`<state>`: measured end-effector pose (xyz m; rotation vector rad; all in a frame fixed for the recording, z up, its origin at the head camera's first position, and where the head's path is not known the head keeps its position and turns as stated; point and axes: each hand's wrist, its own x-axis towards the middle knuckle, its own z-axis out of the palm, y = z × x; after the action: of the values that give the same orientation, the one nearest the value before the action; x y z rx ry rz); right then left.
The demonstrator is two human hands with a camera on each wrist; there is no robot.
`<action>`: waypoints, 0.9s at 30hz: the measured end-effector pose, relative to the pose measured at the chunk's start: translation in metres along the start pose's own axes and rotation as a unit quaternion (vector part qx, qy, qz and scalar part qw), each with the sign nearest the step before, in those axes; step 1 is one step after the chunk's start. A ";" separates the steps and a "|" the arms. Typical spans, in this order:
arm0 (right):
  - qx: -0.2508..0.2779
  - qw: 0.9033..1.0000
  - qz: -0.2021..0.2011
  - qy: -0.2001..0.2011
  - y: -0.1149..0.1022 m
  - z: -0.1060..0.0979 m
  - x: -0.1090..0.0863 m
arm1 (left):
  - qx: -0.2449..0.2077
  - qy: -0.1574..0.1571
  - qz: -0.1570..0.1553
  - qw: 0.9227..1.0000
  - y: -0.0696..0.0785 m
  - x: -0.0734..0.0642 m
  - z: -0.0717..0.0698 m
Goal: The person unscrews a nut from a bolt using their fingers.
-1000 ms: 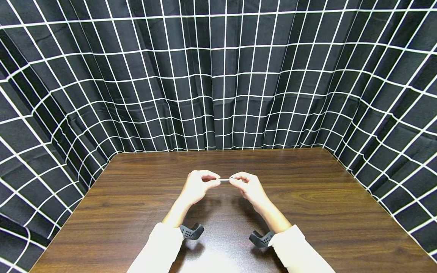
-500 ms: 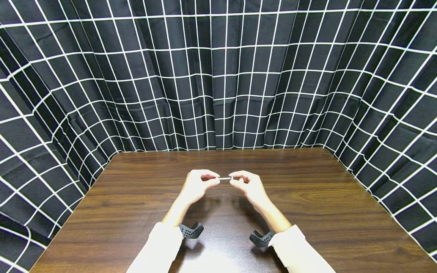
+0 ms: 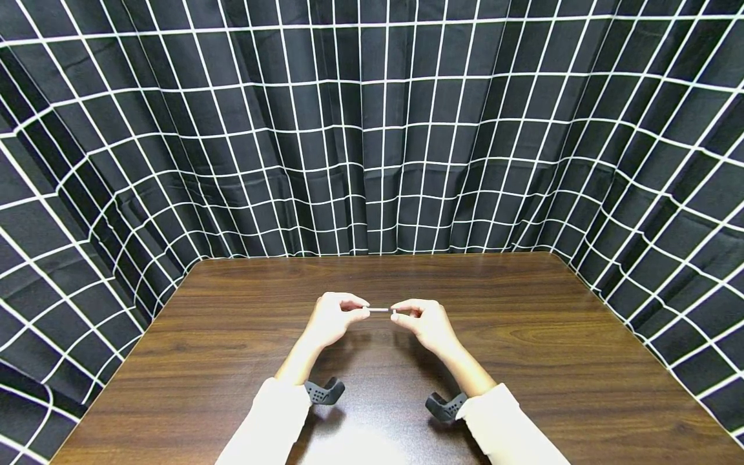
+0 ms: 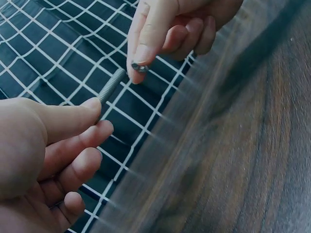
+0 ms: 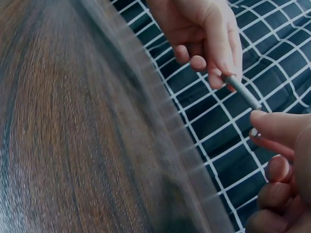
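Between thumb and forefinger, my left hand (image 3: pixel 331 318) pinches one end of a threaded metal bolt (image 4: pixel 112 85). The bolt's other end points toward my right hand (image 3: pixel 429 323), and the fingertips hide the gripped end. A small metal nut (image 4: pixel 139 67) is pinched between the right thumb and forefinger. In the head view a narrow gap shows between the bolt's free end and the nut. The right wrist view has the nut (image 5: pixel 254 132) just beside the bolt's tip. Both hands are above the table, facing each other, with the remaining left fingers loosely curled.
A brown wood-grain table (image 3: pixel 244 284) lies under the hands. Black curtain (image 3: pixel 378 148) with a white grid surrounds it at the back and both sides. Dark wrist mounts (image 3: pixel 325 391) stick out from the white sleeves (image 3: pixel 267 420).
The bolt's free end, earlier at the right fingertips, now stands slightly apart from them. My left hand has shifted a little left and nearer with the bolt; the right fingers have parted slightly, showing the nut.
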<state>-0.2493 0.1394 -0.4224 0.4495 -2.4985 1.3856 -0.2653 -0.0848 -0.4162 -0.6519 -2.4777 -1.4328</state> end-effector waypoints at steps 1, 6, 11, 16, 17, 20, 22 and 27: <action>-0.010 1.000 0.004 -0.005 0.001 0.000 0.000 | 0.003 -0.003 -0.001 1.000 -0.001 0.000 0.000; -0.057 0.998 0.015 -0.033 0.005 0.001 0.000 | 0.015 -0.020 -0.014 1.000 -0.007 -0.003 0.000; -0.094 0.995 0.008 -0.044 0.009 0.003 -0.001 | 0.049 -0.028 -0.016 0.998 -0.013 -0.006 0.002; -0.119 0.991 0.014 -0.051 0.012 0.004 -0.003 | 0.088 -0.044 -0.027 0.995 -0.018 -0.007 0.003; -0.120 0.991 0.019 -0.053 0.013 0.004 -0.004 | 0.096 -0.048 -0.032 0.994 -0.019 -0.008 0.003; -0.130 0.989 0.032 -0.058 0.015 0.005 -0.005 | 0.116 -0.057 -0.042 0.991 -0.020 -0.008 0.003; -0.138 0.988 0.041 -0.060 0.016 0.005 -0.006 | 0.129 -0.060 -0.040 0.989 -0.021 -0.009 0.003; -0.165 0.983 0.051 -0.057 0.018 0.006 -0.008 | 0.169 -0.071 -0.015 0.983 -0.019 -0.009 0.003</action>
<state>-0.2490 0.1442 -0.4423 0.3419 -2.8098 0.9699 -0.2659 -0.0932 -0.4362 -0.6657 -2.7596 -0.9660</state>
